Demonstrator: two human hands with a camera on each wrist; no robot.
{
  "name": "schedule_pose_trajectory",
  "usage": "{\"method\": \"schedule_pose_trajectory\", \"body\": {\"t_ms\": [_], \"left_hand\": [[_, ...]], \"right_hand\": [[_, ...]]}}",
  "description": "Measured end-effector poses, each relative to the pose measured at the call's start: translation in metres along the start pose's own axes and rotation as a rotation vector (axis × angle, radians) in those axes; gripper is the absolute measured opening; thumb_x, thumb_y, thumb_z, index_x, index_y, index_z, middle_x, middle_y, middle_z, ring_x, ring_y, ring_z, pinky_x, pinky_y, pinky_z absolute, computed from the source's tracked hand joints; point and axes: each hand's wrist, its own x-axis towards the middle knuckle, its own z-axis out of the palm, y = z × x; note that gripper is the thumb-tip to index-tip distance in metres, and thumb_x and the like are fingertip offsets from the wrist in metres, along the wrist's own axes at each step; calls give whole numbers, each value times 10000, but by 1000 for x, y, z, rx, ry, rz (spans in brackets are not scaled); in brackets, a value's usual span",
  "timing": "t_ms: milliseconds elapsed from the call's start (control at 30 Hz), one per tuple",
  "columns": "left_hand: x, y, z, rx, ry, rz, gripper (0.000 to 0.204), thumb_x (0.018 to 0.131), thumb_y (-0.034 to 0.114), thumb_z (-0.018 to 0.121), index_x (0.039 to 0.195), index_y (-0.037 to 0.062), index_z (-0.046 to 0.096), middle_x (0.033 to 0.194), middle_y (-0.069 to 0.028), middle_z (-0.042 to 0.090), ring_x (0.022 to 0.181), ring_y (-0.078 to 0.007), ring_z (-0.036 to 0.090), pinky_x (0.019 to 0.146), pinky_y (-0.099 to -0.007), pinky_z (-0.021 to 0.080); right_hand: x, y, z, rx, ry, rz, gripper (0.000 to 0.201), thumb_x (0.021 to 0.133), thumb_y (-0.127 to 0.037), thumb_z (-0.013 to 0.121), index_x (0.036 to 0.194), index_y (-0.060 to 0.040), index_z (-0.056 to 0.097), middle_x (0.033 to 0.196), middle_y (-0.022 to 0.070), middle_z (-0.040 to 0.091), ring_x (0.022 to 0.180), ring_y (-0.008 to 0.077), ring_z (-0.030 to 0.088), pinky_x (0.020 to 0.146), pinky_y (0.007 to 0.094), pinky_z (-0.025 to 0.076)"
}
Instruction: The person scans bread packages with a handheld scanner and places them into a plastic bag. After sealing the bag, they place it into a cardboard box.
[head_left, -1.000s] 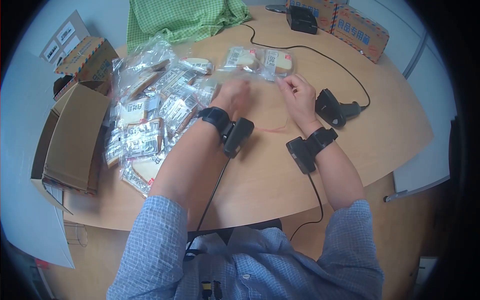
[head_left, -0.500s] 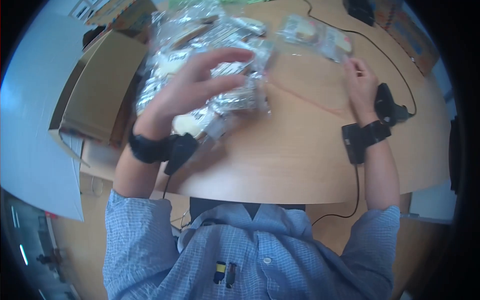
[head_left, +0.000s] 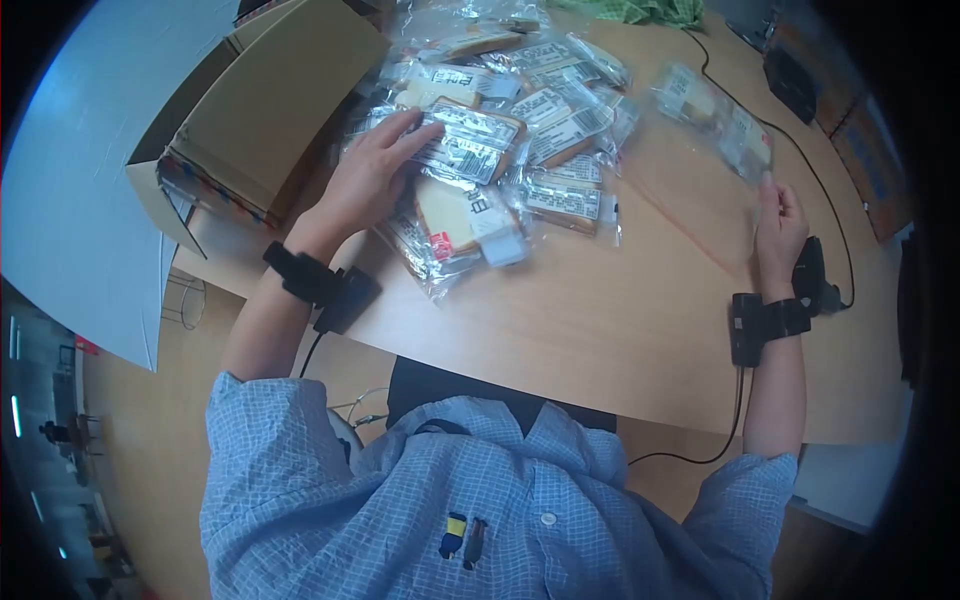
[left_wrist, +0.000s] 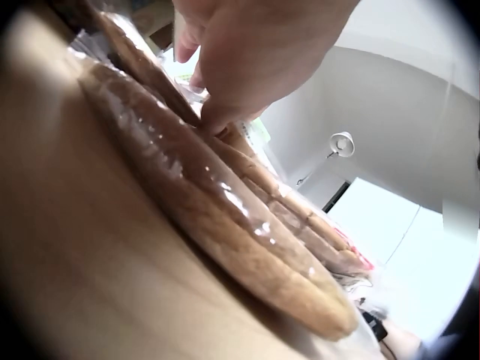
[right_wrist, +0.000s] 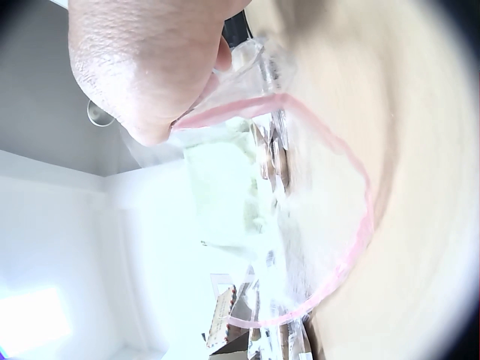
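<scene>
In the head view my left hand (head_left: 362, 182) reaches onto the bread pile from the left, its fingertips touching a clear-wrapped bread pack (head_left: 468, 140) with a printed label. In the left wrist view the same hand (left_wrist: 259, 56) comes down at the edges of wrapped slices (left_wrist: 217, 217). My right hand (head_left: 780, 238) pinches the edge of a large clear bag with a pink rim (head_left: 690, 225); two wrapped bread packs (head_left: 690, 98) (head_left: 748, 142) lie at its far end. In the right wrist view the pink rim (right_wrist: 367, 210) forms a wide loop below the hand (right_wrist: 142, 67).
An open cardboard box (head_left: 270, 110) stands left of the pile. A black scanner (head_left: 812, 280) lies beside the right hand, its cable curving behind. More printed boxes (head_left: 860, 160) stand at the right back, a green checked cloth (head_left: 640, 10) at the far edge.
My left hand has moved away from the bag, leftward to the pile, and now touches a pack. My right hand still holds the bag edge. The head view has shifted.
</scene>
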Motion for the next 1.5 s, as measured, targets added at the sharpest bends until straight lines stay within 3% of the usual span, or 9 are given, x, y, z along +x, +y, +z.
{"method": "schedule_pose_trajectory", "body": {"t_ms": [167,300,533,733,1000,1133,1200,1333,1500], "left_hand": [[16,-3,-13,-156,216,-87,281,819,26,545,1092,69,590,1010,-95,621,922,-231,590,782,-292,474],[20,31,-49,-426,302,-284,175,884,67,513,1021,-2,596,771,-17,605,718,-64,540,639,-210,441],[41,130,-37,-1259,-589,-541,220,882,194,533,954,3,616,714,12,575,600,-43,504,524,-177,391],[100,168,38,-1454,-747,-694,168,918,193,476,903,52,567,703,-18,580,479,-65,482,386,-197,358],[181,169,90,-1410,-540,-730,181,907,149,424,876,30,558,674,-55,589,434,-105,483,379,-233,369],[214,173,110,-1671,-315,-707,155,861,50,403,903,-22,533,685,-57,570,520,-120,516,439,-243,400],[217,179,122,-1965,4,-759,152,844,12,414,948,-21,520,754,-66,555,619,-122,535,518,-248,448],[206,194,146,-1956,-119,-828,178,903,122,463,1014,-13,494,866,-113,602,785,-192,608,665,-268,522],[213,203,150,-1931,-331,-772,161,898,141,497,986,7,515,861,-96,600,739,-201,616,595,-279,547]], "right_hand": [[-1,1,0,48,26,22,230,873,-223,573,858,4,606,663,-8,539,610,43,449,562,197,387],[-1,3,5,93,55,13,205,862,-197,577,833,5,599,680,22,563,629,56,491,580,222,418],[-1,-1,7,92,107,-76,201,833,-188,602,762,-1,587,629,80,521,541,145,489,534,257,407],[2,-1,5,58,148,-156,228,838,-205,595,745,3,574,634,89,510,532,183,476,516,284,395],[2,-2,5,57,158,-144,206,834,-194,591,741,-11,572,647,89,522,540,203,501,517,292,403],[1,-3,7,49,113,-168,188,823,-182,598,735,-18,573,650,82,523,541,207,514,511,294,404],[1,-3,6,44,119,-164,188,823,-181,599,730,-19,572,646,81,520,540,207,512,510,295,403],[1,-3,8,50,131,-165,189,821,-178,602,719,-22,570,639,78,513,535,208,507,505,298,400],[1,-4,8,58,125,-177,193,818,-181,607,713,-24,569,640,77,515,531,209,506,501,297,398]]}}
